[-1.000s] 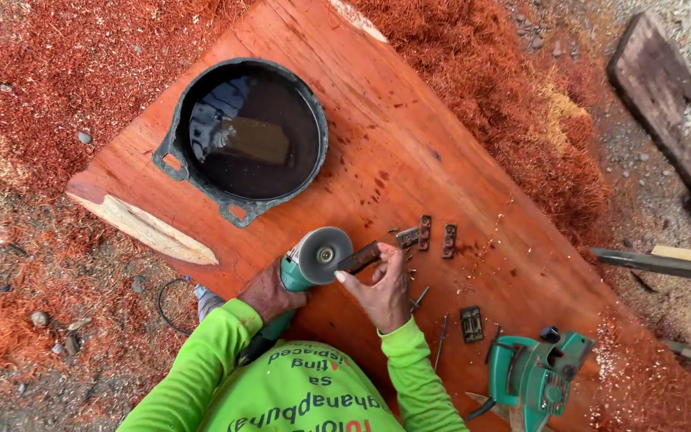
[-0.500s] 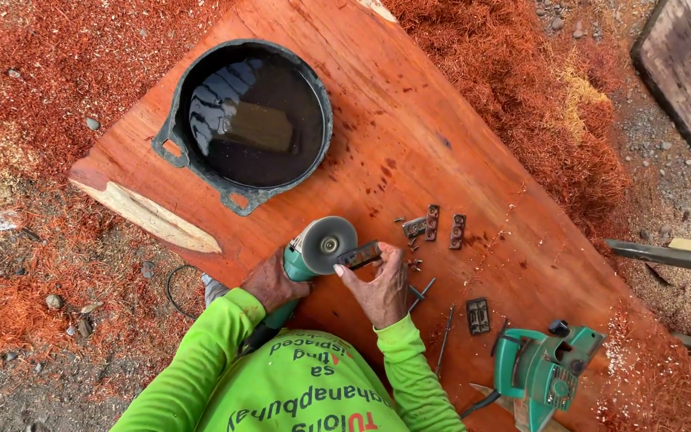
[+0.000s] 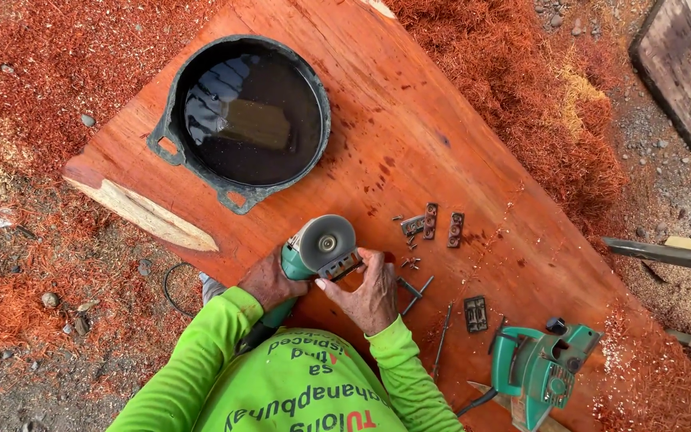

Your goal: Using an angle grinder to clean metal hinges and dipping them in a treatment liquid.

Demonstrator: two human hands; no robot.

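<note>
bright even daylight, soft shadows, sky glare on basin water, sharp focus

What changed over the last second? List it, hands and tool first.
Little changed. The right hand slid closer onto the angle grinder head, fingers at its guard. The left hand still grips the body. Black basin, hinges and green saw stayed put.

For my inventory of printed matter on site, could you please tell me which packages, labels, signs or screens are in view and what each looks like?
No packages, signs or screens show.
Shirt print: bottom centre, on the person's bright green shirt, dark and red lettering, seen upside down.
Saw label: small round mark on the green power saw, bottom right on the red plank; too small to make out.
</note>
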